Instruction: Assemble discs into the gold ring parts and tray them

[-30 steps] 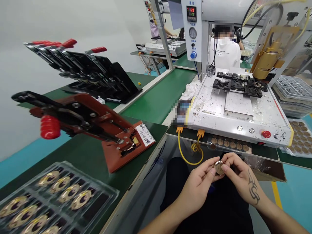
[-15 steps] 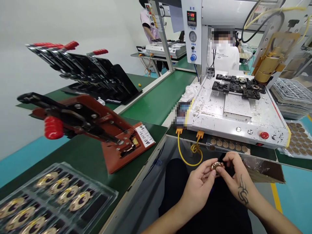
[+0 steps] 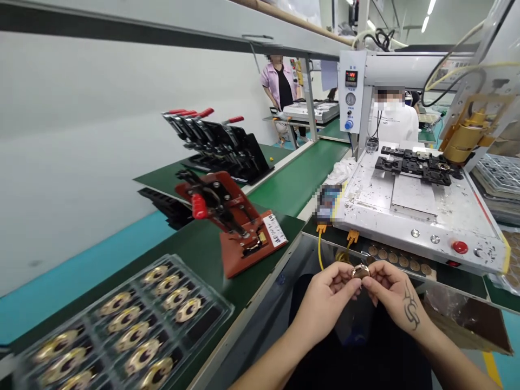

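Note:
A small round gold-rimmed part point(image 3: 360, 271) is held between both hands above my lap. My left hand point(image 3: 331, 295) pinches its left side with thumb and fingers. My right hand point(image 3: 392, 292), below which a tattoo marks the forearm side, grips its right side, the thumb against its lower edge. The fingertips partly cover the part. To the left, a clear tray point(image 3: 173, 319) holds several gold ring-shaped parts in its pockets. A red-brown toggle press point(image 3: 235, 260) with a red handle stands behind that tray.
A white machine point(image 3: 365, 216) with black fixtures point(image 3: 414, 165) and a brass cylinder point(image 3: 463, 141) stands ahead. Round brown discs point(image 3: 398, 260) lie under its front edge. Black toggle presses point(image 3: 227, 146) stand at the back left. Yellow cables hang near my hands. Two people are farther back.
The camera view has shifted up and left, showing more of the tray. My right fingers have closed in around the round part, which both hands still hold.

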{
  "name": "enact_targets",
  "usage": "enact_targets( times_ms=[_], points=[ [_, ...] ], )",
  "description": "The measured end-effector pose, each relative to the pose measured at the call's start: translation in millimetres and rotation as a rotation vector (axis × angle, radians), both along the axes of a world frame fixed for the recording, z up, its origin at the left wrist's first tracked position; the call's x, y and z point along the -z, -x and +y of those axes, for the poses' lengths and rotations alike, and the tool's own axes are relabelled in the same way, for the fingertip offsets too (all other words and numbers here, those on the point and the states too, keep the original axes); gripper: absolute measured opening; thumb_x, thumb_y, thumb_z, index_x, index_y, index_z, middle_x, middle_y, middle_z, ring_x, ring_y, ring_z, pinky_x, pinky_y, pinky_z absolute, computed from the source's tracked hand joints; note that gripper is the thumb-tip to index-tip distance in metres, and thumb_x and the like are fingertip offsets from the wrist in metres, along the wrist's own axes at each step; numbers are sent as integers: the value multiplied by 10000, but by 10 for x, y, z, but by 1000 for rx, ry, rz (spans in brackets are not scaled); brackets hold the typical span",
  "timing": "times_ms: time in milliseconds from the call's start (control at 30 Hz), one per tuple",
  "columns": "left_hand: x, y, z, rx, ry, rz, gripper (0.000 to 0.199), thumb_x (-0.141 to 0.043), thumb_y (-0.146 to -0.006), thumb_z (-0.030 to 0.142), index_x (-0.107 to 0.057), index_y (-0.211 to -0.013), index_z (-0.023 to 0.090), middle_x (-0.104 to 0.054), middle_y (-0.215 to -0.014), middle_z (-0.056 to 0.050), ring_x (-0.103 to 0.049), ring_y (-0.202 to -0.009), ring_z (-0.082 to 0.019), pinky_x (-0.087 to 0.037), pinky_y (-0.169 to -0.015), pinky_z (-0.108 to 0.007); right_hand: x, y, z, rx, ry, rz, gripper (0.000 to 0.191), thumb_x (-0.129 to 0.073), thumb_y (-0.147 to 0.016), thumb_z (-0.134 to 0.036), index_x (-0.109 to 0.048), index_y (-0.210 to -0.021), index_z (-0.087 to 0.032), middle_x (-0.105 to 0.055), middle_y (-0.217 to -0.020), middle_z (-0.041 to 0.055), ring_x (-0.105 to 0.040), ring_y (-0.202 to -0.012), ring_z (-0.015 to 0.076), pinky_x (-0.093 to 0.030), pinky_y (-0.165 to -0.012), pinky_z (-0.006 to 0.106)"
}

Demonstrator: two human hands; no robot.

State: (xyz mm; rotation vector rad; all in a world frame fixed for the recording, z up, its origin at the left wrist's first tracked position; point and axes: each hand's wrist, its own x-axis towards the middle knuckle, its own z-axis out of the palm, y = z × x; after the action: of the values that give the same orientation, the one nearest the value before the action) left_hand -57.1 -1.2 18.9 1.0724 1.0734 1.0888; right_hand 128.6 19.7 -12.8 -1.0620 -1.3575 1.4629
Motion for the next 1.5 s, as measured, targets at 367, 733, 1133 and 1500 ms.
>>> enact_targets(
  times_ms=[367, 733, 1133, 1500],
  points=[
    [-522, 561, -175, -56, -167, 355, 186, -711, -919, 353, -751, -989, 186, -748, -861, -52, -692, -750, -202, -536, -693, -297, -299, 239, 472, -403, -976, -423, 475, -694, -955, -197, -645, -1417, -294, -757, -1210, 110, -748, -1039, 271, -622, -893, 378],
    [-1238, 1941, 450, -232, -1037, 1179, 561, -517, -1043, 418, -390, -525, 245, -402, -532, 26, -400, -567, -171, -395, -697, -345, -618, 824, 772, -257, -782, -248, 335, -725, -909, -263, -681, -1241, -241, -704, -828, 26, -644, -673, 193, -566, -651, 332],
    [-1676, 2856, 561, -772, -552, 903, 254, -469, -1070, 371, -641, -1142, 198, -728, -1046, -98, -708, -862, -214, -552, -811, -353, -296, 1626, 1125, -448, -747, -266, 287, -669, -905, -298, -660, -1171, -191, -626, -815, 15, -582, -679, 164, -500, -616, 284],
    [6, 2372, 456, -269, -57, 1021, 169, -747, -757, 299, -765, -872, 176, -697, -639, 2, -669, -637, -204, -468, -616, -265, 188, 2377, 1507, -538, -752, -259, 190, -667, -862, -234, -661, -1045, -186, -589, -797, -18, -528, -655, 135, -457, -631, 257]
  ],
)
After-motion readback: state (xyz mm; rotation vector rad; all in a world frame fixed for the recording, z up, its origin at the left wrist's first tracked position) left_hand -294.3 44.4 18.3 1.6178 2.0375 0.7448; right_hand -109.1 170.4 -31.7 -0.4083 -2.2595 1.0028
